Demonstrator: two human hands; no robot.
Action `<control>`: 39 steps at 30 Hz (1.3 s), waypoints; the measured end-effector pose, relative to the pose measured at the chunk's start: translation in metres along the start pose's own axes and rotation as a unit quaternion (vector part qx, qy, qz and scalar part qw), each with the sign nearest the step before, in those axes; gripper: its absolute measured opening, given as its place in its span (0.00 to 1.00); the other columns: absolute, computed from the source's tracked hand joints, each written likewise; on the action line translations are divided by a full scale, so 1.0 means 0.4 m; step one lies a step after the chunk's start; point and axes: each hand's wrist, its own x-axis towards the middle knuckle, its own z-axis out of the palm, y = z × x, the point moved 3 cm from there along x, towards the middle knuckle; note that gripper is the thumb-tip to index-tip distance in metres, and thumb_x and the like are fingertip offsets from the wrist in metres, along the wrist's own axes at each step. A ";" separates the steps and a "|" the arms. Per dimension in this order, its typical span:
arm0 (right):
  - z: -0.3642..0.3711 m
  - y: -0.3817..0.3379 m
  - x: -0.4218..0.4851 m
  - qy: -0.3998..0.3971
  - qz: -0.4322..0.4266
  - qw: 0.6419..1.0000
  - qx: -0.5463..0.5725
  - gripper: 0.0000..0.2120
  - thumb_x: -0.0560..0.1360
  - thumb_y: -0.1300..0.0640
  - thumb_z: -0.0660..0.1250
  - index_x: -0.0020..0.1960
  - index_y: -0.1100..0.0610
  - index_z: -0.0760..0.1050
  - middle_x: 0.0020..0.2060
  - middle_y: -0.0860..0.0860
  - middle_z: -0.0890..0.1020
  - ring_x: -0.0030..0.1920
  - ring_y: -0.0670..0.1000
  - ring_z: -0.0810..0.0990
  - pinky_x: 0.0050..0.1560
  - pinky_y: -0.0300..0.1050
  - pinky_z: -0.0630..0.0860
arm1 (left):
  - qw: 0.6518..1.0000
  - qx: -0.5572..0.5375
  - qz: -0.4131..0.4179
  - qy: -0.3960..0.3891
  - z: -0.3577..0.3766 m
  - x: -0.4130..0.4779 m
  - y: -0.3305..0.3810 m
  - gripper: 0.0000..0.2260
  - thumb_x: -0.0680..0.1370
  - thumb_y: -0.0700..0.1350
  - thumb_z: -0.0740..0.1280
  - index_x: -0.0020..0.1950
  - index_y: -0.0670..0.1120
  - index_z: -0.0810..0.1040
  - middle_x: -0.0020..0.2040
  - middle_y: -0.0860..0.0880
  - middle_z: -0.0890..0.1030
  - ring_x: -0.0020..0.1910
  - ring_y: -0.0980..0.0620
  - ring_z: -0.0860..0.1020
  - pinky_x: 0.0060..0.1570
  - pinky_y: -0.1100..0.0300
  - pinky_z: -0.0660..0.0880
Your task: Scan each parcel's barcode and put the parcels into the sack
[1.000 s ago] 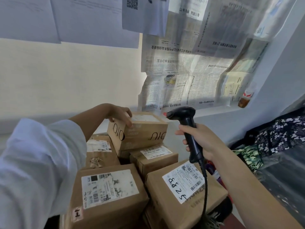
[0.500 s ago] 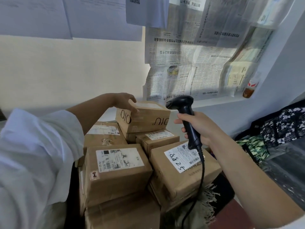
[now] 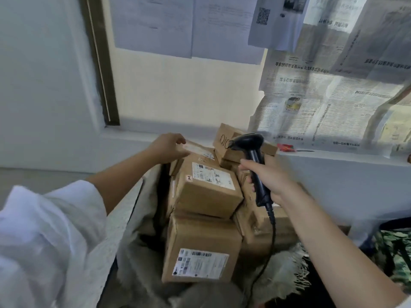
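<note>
Several brown cardboard parcels are stacked inside a white woven sack (image 3: pixel 131 221). My left hand (image 3: pixel 168 147) reaches over the pile, with its fingers curled on the left end of a flat parcel (image 3: pixel 200 153) at the back that carries a white label. My right hand (image 3: pixel 270 182) grips a black barcode scanner (image 3: pixel 252 152), whose head points left over the pile. Behind the scanner sits a box marked "DIO" (image 3: pixel 223 138). A labelled box (image 3: pixel 208 190) lies in the middle, with a larger labelled box (image 3: pixel 201 247) below it.
The scanner's cable (image 3: pixel 268 252) hangs down across the right-hand parcels. The sack's frayed edge (image 3: pixel 291 274) lies at the lower right. A white window ledge (image 3: pixel 333 158) runs behind, newspapers (image 3: pixel 322 103) cover the window, and patterned fabric (image 3: pixel 393 252) lies at the far right.
My left hand has left the "DIO" box and moved left onto the flat parcel at the back. My right hand still holds the scanner. The view has swung left and down.
</note>
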 end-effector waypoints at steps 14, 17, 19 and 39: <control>0.673 -0.130 -0.174 -0.260 -0.039 0.964 0.026 0.14 0.75 0.57 0.68 0.56 0.64 0.72 0.31 0.54 0.72 0.28 0.49 0.71 0.23 0.40 0.70 | 0.962 0.060 -0.252 0.082 -0.368 -0.639 -0.523 0.21 0.77 0.50 0.67 0.66 0.41 0.71 0.64 0.43 0.75 0.60 0.46 0.74 0.58 0.56 0.70; 0.839 -0.151 -0.235 -0.310 -0.030 0.950 0.031 0.16 0.74 0.57 0.68 0.58 0.65 0.71 0.33 0.55 0.72 0.29 0.50 0.71 0.24 0.41 0.69 | 0.950 0.068 -0.291 0.093 -0.436 -0.778 -0.622 0.21 0.77 0.52 0.66 0.66 0.42 0.71 0.64 0.44 0.74 0.60 0.47 0.75 0.57 0.56 0.70; 0.944 -0.168 -0.283 -0.334 -0.028 0.942 0.030 0.16 0.74 0.57 0.68 0.58 0.64 0.71 0.33 0.55 0.72 0.29 0.49 0.71 0.25 0.41 0.70 | 0.942 0.073 -0.313 0.093 -0.481 -0.868 -0.688 0.21 0.77 0.53 0.65 0.67 0.43 0.71 0.65 0.45 0.74 0.60 0.48 0.75 0.57 0.56 0.71; 1.690 -0.372 -0.493 -0.418 -0.071 0.906 0.023 0.13 0.75 0.57 0.67 0.56 0.61 0.72 0.40 0.58 0.76 0.30 0.49 0.71 0.28 0.42 0.71 | 0.901 0.059 -0.417 0.100 -0.749 -1.334 -1.222 0.20 0.78 0.54 0.63 0.67 0.46 0.70 0.64 0.46 0.72 0.59 0.50 0.73 0.58 0.59 0.70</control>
